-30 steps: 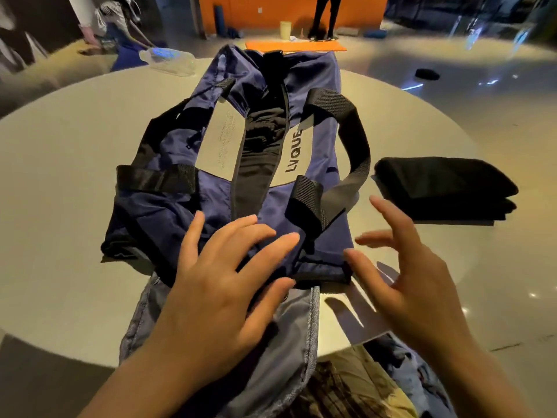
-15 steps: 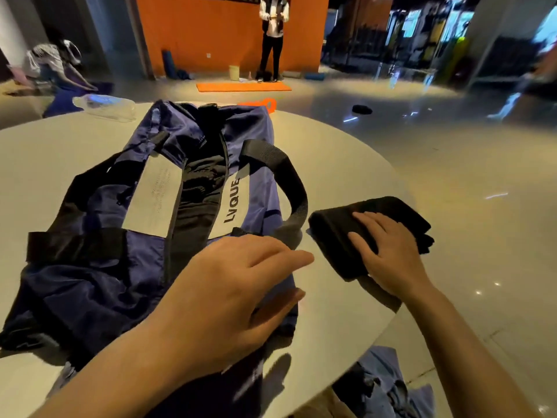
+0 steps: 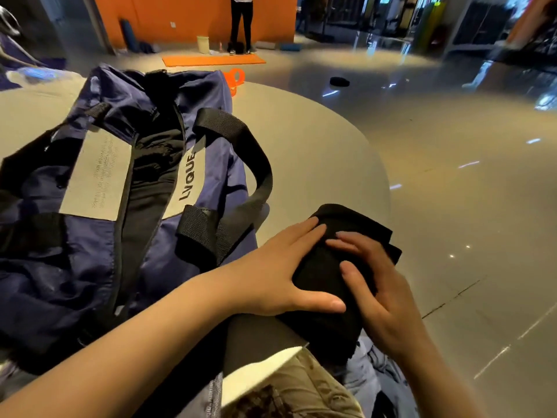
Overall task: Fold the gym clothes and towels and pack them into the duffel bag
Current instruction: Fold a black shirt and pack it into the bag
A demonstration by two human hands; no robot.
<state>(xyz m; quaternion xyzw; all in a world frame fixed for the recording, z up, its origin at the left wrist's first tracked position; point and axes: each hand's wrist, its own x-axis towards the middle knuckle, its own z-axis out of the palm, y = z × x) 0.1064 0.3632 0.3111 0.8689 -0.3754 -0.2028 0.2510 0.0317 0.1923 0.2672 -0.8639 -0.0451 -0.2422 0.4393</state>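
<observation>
A navy duffel bag (image 3: 75,251) with black straps and a grey "LVQUE" panel lies on the round grey table (image 3: 316,152), its top zip open. A folded black cloth (image 3: 319,276) hangs over the table's near right edge. My left hand (image 3: 280,273) lies on its left side, fingers straight on top and thumb along the near side. My right hand (image 3: 382,297) grips it from the right with curled fingers.
A grey-blue garment (image 3: 370,372) lies below the table edge by my lap. A clear bottle (image 3: 33,75) and an orange object (image 3: 236,78) sit beyond the bag. A person (image 3: 241,22) stands by an orange mat (image 3: 211,59) on the glossy floor.
My left hand left the bag and came across onto the black cloth. My right hand pulled the cloth toward the near table edge and now grips it.
</observation>
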